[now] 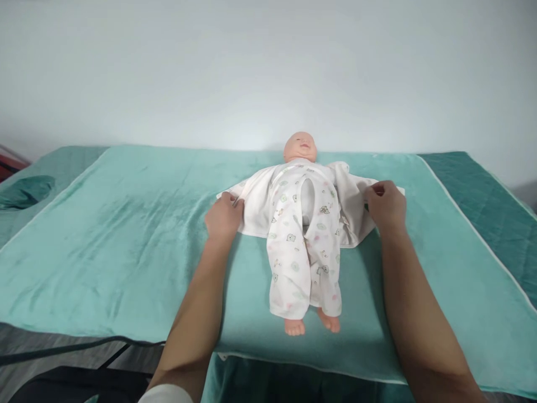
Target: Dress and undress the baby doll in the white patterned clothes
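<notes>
A baby doll [300, 146] lies on its back, head toward the wall and bare feet toward me. It wears white patterned baby trousers [289, 268], drawn high over its chest, with an opening at the crotch. A white baby shirt [257, 210] is spread out to both sides of the body. My left hand [225, 217] pinches the shirt's edge on the left. On the right, my right hand [386, 206] has its fingers closed on the other side of the shirt, which lifts and folds there. The doll's arms are hidden by the cloth.
A turquoise blanket [126, 235] covers the bed, with a darker quilted cover [482, 207] showing at the right. The white wall [251, 73] stands behind. A black object [75, 383] and a dark strap [79, 348] are at the lower left.
</notes>
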The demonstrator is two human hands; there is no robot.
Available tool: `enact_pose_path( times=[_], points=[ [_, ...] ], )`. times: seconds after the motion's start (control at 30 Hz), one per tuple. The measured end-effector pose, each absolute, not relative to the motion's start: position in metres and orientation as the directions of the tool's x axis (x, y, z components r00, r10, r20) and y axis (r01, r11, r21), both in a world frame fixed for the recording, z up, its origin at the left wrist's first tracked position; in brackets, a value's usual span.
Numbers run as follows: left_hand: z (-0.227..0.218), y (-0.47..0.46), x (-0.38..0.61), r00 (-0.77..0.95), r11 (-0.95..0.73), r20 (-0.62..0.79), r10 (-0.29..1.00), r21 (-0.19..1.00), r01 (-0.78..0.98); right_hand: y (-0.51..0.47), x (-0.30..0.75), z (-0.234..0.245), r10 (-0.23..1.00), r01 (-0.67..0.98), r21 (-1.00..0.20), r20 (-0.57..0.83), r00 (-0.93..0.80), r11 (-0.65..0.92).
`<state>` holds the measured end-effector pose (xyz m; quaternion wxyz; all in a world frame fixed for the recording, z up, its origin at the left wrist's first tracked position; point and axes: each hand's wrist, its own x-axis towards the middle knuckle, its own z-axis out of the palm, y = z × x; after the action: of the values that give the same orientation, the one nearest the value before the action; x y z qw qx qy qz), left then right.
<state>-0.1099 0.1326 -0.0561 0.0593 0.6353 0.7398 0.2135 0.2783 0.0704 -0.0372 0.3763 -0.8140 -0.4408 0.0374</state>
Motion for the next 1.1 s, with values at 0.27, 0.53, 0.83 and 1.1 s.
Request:
enact_pose_path(
  times=[0.27, 0.53, 0.83, 1.1],
  points=[
    [-0.060, 0.132, -0.107, 0.043, -0.175, 0.410, 0.911, 0.290, 0.941, 0.070, 0.270, -0.045, 0.876, 0.797, -0.476, 0.105, 0.470, -0.371],
    [-0.064, 0.128, -0.100, 0.257, -0.471, 0.511, 0.820, 0.349, 0.810, 0.072, 0.263, -0.038, 0.880, 0.752, -0.602, 0.165, 0.445, -0.267],
    [-0.065, 0.128, -0.100, 0.239, -0.454, 0.448, 0.862, 0.471, 0.757, 0.056, 0.272, -0.022, 0.948, 0.703, -0.642, -0.140, 0.287, -0.307],
    [-0.067, 0.130, -0.101, 0.246, -0.483, 0.458, 0.854, 0.523, 0.702, 0.055, 0.280, -0.023, 0.937, 0.482, -0.822, -0.167, 0.305, -0.304]
  ],
)
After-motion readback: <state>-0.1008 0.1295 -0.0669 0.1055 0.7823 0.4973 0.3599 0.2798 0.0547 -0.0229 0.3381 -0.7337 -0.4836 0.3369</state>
